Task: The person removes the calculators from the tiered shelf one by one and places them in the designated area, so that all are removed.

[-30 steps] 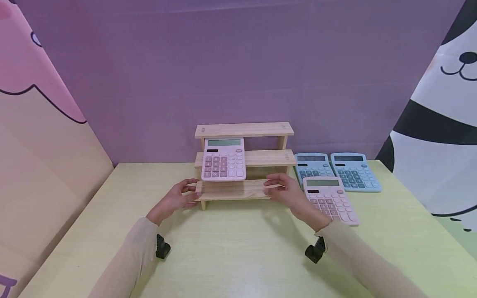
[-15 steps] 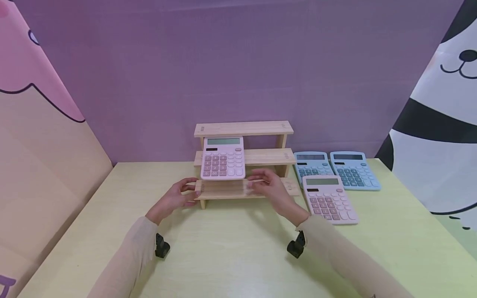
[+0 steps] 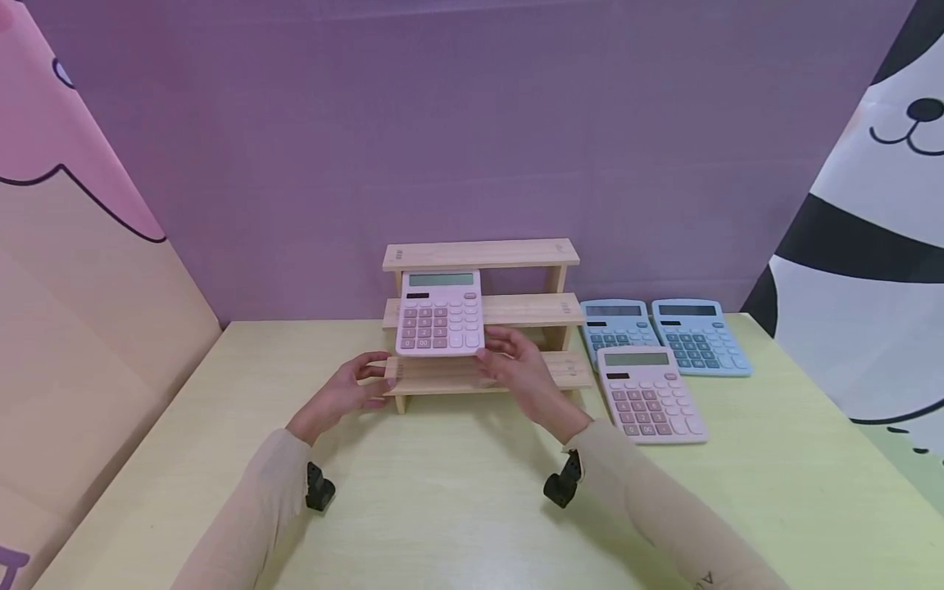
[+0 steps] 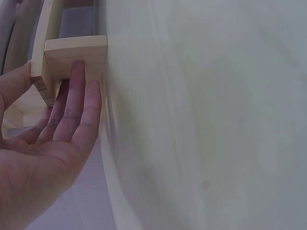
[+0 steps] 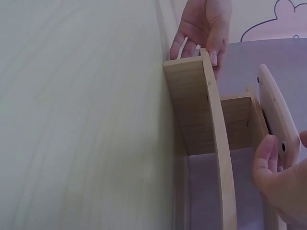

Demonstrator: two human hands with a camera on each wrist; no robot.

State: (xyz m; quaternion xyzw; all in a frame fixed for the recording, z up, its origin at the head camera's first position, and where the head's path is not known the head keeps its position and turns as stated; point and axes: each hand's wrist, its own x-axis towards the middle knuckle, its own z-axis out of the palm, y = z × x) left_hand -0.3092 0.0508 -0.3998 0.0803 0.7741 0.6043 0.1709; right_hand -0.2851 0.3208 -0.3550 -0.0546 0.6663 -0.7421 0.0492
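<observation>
A pink calculator [image 3: 440, 314] leans upright on the middle tier of the wooden three-tier shelf [image 3: 531, 310], towards its left side. My right hand [image 3: 519, 373] is at the calculator's lower right corner, thumb by its bottom edge and fingers by its right side. In the right wrist view the calculator [image 5: 278, 112] appears edge-on, with digits of the right hand [image 5: 288, 187] on either side of its near end. My left hand [image 3: 345, 393] grips the left end of the bottom tier; in the left wrist view the thumb lies on the board and fingertips [image 4: 77, 72] touch the end support.
To the right of the shelf, a second pink calculator [image 3: 652, 397] lies in front of two blue calculators [image 3: 619, 328]. The pale table [image 3: 442, 500] extends before the shelf. A purple backdrop [image 3: 472, 123] stands behind.
My right hand has moved left along the bottom tier from its right end to the pink calculator's lower corner. The left hand has stayed at the shelf's left end.
</observation>
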